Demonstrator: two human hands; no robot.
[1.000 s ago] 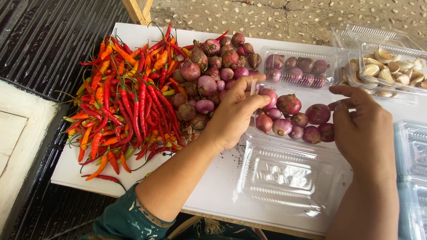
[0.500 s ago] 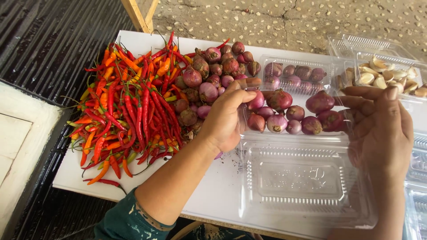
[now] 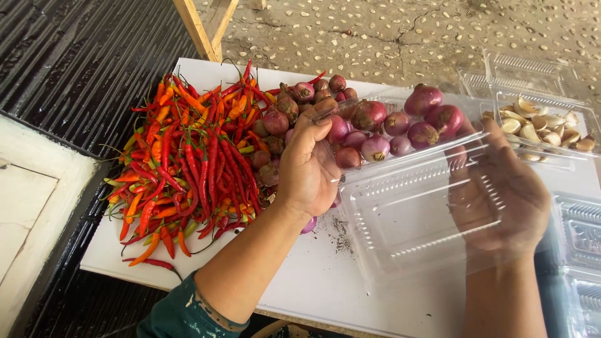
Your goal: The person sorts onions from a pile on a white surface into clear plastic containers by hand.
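Note:
A clear plastic clamshell container (image 3: 413, 213) is lifted off the white table (image 3: 313, 281), its tray filled with several purple shallots (image 3: 400, 128) and its lid hanging open toward me. My left hand (image 3: 310, 166) grips the tray's left edge. My right hand (image 3: 501, 191) holds the right side, seen partly through the plastic lid. A loose heap of shallots (image 3: 294, 109) lies just behind my left hand.
A big pile of red and orange chillies (image 3: 188, 156) covers the table's left. A clear container of peeled garlic cloves (image 3: 544, 125) sits at the back right, with empty clear containers (image 3: 576, 250) stacked along the right edge. Dark corrugated sheeting (image 3: 75, 69) lies left.
Both hands have raised the shallot-filled container off the table and toward me. The lid, flat on the table before, now hangs in the air.

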